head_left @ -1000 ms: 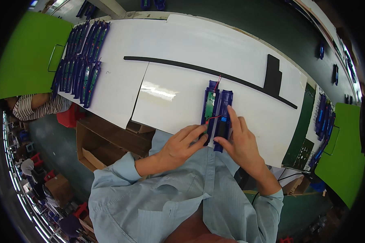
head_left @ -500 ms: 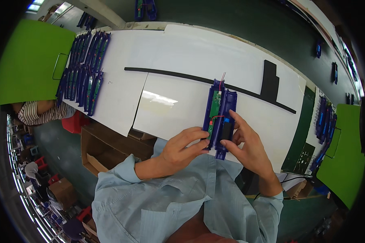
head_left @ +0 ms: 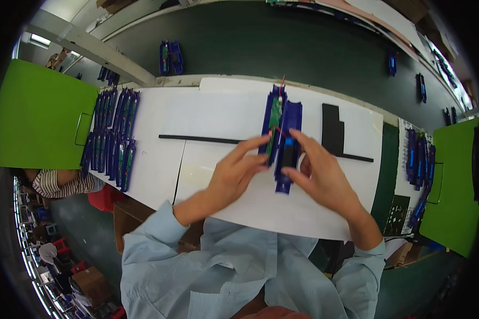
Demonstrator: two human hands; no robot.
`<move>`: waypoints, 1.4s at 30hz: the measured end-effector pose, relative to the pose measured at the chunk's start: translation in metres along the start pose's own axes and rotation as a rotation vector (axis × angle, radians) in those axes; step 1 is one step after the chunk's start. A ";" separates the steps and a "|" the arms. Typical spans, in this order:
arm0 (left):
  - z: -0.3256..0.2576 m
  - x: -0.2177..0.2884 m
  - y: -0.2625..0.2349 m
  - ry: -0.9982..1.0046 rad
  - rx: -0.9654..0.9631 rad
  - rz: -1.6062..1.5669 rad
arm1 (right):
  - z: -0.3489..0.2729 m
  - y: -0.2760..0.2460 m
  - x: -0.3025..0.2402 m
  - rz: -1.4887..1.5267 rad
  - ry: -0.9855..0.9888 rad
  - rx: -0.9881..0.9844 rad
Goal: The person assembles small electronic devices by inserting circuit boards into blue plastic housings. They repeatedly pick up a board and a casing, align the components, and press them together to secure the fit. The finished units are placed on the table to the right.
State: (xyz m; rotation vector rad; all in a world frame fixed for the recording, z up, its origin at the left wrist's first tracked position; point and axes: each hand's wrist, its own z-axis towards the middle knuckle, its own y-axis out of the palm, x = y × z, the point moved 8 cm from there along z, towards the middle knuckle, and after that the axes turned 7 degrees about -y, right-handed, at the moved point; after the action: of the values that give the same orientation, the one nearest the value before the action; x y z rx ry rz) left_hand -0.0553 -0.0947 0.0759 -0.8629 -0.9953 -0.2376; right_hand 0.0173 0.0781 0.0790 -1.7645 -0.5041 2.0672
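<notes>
Two long dark blue plastic shell halves are held side by side over the white table. The left shell half (head_left: 267, 127) carries a narrow green circuit board (head_left: 275, 114), with thin red wires at its far end. My left hand (head_left: 237, 167) grips this half's outer edge between thumb and fingers. In the right shell half (head_left: 293, 112) lies a black block (head_left: 288, 157) with a blue patch at its far end. My right hand (head_left: 324, 173) holds that half, thumb near the block and fingers along the right side. A short red wire crosses between the halves.
A black strip (head_left: 197, 139) lies across the white table (head_left: 159, 181), near a stepped black piece (head_left: 332, 130). Rows of blue shells with boards (head_left: 112, 133) stand left, more blue shells (head_left: 420, 157) right. Green panels (head_left: 42, 117) flank both sides. Someone's striped sleeve (head_left: 61, 181) shows left.
Both hands have carried the joined shell halves away from my body, further over the table and past the black strip. The head view has tilted up.
</notes>
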 end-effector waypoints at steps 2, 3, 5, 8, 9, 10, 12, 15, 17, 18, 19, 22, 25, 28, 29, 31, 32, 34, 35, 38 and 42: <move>0.049 -0.017 0.006 0.078 -0.036 0.085 | 0.028 -0.020 0.025 -0.022 0.011 0.036; 0.071 -0.027 0.012 0.066 -0.065 0.131 | 0.041 -0.028 0.040 -0.070 0.055 0.041; 0.108 -0.048 0.019 0.037 -0.113 0.225 | 0.072 -0.044 0.060 -0.119 0.181 0.013; 0.142 -0.068 0.027 0.109 -0.104 0.303 | 0.111 -0.053 0.097 -0.223 0.037 0.094; 0.148 -0.079 0.029 0.061 -0.124 0.325 | 0.123 -0.052 0.111 -0.271 0.007 0.107; 0.152 -0.088 0.031 0.111 -0.127 0.410 | 0.135 -0.049 0.126 -0.320 -0.018 0.119; 0.166 -0.094 0.045 0.242 -0.149 0.560 | 0.141 -0.058 0.150 -0.396 -0.014 0.146; 0.179 -0.095 0.052 0.257 -0.171 0.634 | 0.151 -0.059 0.167 -0.398 0.028 0.117; 0.180 -0.100 0.051 0.273 -0.186 0.669 | 0.158 -0.055 0.169 -0.352 0.061 0.068; 0.182 -0.104 0.056 0.266 -0.205 0.666 | 0.155 -0.066 0.167 -0.353 0.039 0.100; 0.182 -0.109 0.055 0.250 -0.220 0.671 | 0.154 -0.077 0.160 -0.349 0.007 0.127; 0.173 -0.088 0.031 0.221 -0.077 0.666 | 0.155 -0.145 0.180 -0.540 -0.152 0.407; 0.126 -0.046 0.035 0.208 -0.099 0.554 | 0.133 -0.256 0.251 -0.943 -0.001 0.754; 0.047 -0.031 0.065 0.105 -0.332 0.494 | 0.124 -0.309 0.310 -1.038 0.255 0.822; 0.032 -0.034 0.071 0.076 -0.365 0.530 | 0.125 -0.314 0.337 -1.087 0.332 0.705; 0.022 -0.048 0.083 0.061 -0.394 0.578 | 0.118 -0.324 0.377 -1.149 0.369 0.558; 0.023 -0.054 0.085 0.074 -0.386 0.599 | 0.117 -0.329 0.383 -1.159 0.323 0.537; 0.023 -0.059 0.087 0.066 -0.373 0.622 | 0.125 -0.320 0.379 -1.108 0.255 0.587; 0.018 -0.059 0.085 0.019 -0.363 0.630 | 0.132 -0.295 0.361 -1.027 0.223 0.638; 0.024 -0.051 0.087 0.029 -0.336 0.548 | 0.093 -0.326 0.369 -1.004 0.303 0.776; 0.013 -0.027 0.071 0.051 -0.298 0.425 | 0.051 -0.355 0.373 -0.938 0.301 0.603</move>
State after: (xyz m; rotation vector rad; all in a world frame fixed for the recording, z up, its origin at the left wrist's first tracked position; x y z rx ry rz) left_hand -0.0405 -0.0443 0.0198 -1.3104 -0.7164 -0.0434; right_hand -0.0682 0.5699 -0.0548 -1.1125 -0.4299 1.1059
